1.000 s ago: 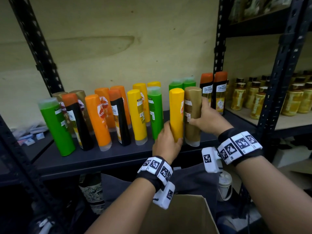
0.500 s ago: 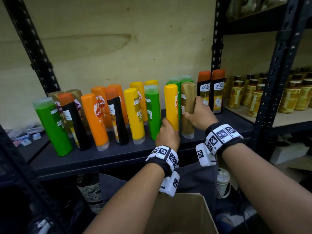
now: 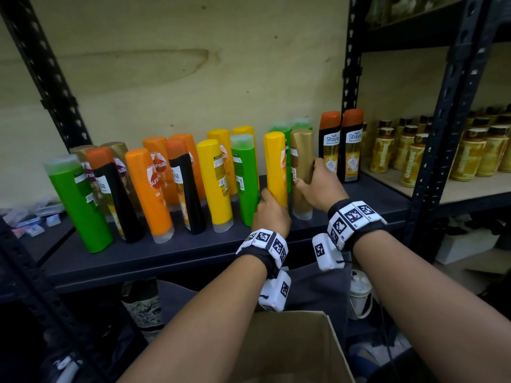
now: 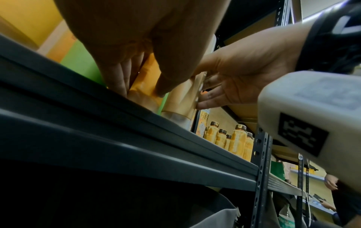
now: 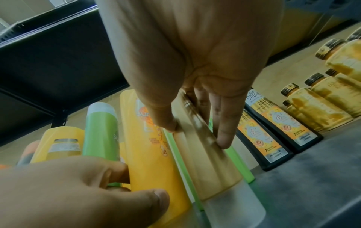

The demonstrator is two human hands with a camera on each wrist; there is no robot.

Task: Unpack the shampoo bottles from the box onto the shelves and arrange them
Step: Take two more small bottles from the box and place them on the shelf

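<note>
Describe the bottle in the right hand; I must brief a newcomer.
On the dark metal shelf, find the two black, orange-capped bottles at its right end. Just left stands a gold plastic bottle, gripped by the right hand, the only gold one beside the hand-held yellow bottle.

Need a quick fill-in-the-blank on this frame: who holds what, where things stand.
1. The left hand grips the ____ bottle.
2. The right hand grips the ____ bottle.
3. Both held bottles stand on the dark ____, cap end down.
4. The cardboard box sits ____ that level, near the forearms.

Missing words: yellow; gold; shelf; below
</note>
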